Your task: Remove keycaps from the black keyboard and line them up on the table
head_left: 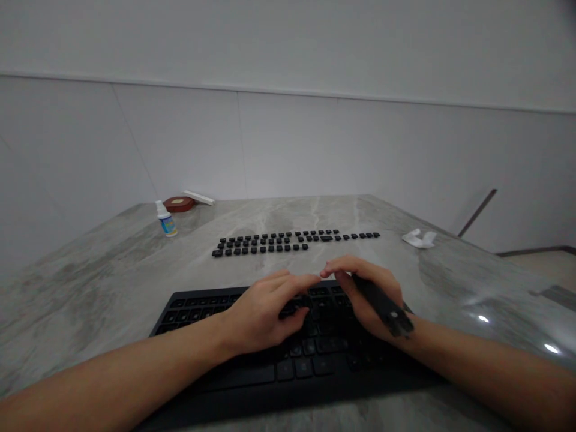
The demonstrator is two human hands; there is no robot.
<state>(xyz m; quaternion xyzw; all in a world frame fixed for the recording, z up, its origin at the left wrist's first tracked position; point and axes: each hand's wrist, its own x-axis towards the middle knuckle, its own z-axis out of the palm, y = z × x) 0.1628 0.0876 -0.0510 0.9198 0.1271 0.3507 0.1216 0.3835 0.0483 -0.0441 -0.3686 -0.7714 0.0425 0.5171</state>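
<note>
A black keyboard (238,393) lies in front of me, with keys on its left part and a middle area partly hidden by my hands. My left hand (267,309) is over the keyboard's middle, index finger stretched out and thumb apart below it. Its index fingertip meets or nearly meets the fingertips of my right hand (371,285). That right hand is curled round a long black tool (380,305), which slants back over the wrist; its kind is unclear. Whether anything small lies between the fingertips, I cannot make out.
Several loose black keycaps (254,242) stand in rows beyond the keyboard on the marbled grey table (193,264). Back left are a spray bottle (167,223), a red-brown round object (179,204) and a white flat piece (199,197). Crumpled white tissue (419,239) lies at right.
</note>
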